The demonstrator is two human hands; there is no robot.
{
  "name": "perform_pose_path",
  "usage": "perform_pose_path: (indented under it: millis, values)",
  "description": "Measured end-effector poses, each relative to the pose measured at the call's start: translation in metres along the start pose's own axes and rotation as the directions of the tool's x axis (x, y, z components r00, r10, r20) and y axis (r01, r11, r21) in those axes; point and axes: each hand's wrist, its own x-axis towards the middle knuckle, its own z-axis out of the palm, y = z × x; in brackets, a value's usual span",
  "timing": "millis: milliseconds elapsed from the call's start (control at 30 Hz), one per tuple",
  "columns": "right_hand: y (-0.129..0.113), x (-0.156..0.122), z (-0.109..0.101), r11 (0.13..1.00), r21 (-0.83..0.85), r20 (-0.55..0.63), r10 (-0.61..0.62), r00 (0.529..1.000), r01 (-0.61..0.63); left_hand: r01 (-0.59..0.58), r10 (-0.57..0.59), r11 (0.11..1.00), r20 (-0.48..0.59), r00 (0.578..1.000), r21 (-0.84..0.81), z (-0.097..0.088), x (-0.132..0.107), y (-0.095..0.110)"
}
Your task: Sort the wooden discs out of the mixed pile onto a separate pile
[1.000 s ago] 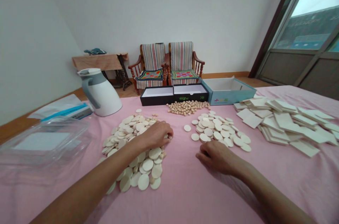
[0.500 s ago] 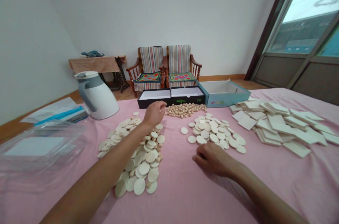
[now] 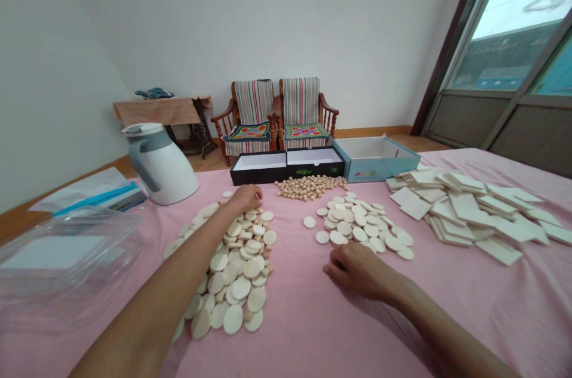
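My left hand (image 3: 245, 197) reaches over the far end of a big heap of pale wooden discs (image 3: 232, 265), its fingers curled down on the top discs; what they grip is hidden. My right hand (image 3: 357, 270) rests loosely curled on the pink tablecloth (image 3: 313, 318), just in front of a second, smaller heap of discs (image 3: 360, 224). A little pile of small wooden beads (image 3: 308, 186) lies beyond both heaps. To the right spreads a heap of square wooden tiles (image 3: 469, 208).
A white jug (image 3: 159, 163) stands at the left, with a clear plastic tub (image 3: 62, 253) in front of it. A black tray (image 3: 286, 164) and a blue box (image 3: 373, 157) sit at the table's far edge. Two striped chairs (image 3: 279, 112) stand by the wall.
My left hand left the near side of the big disc heap, swung out toward the black tray, then came down on the heap's far end. My right hand stayed put.
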Motion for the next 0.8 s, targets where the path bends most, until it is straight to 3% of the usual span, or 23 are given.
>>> perform_pose_path:
  millis: [333,600,700,800]
  values:
    - [0.001,-0.001,0.000,1.000,0.002,-0.040,-0.027,0.999,0.027,-0.149,0.158,0.980,0.069,0.985,-0.129,-0.008,-0.005,0.038]
    - [0.002,0.000,0.002,0.999,-0.005,-0.048,-0.036,0.998,0.036,-0.028,-0.007,0.980,-0.177,0.984,-0.195,-0.014,0.015,0.057]
    - [0.002,0.000,0.002,1.000,-0.005,-0.039,-0.022,0.999,0.021,-0.063,0.042,0.983,-0.122,0.992,-0.173,-0.017,0.003,0.052]
    - [0.001,0.001,0.002,1.000,0.011,-0.024,-0.007,1.000,0.007,-0.158,0.163,0.977,0.023,0.986,-0.145,-0.018,-0.015,0.045]
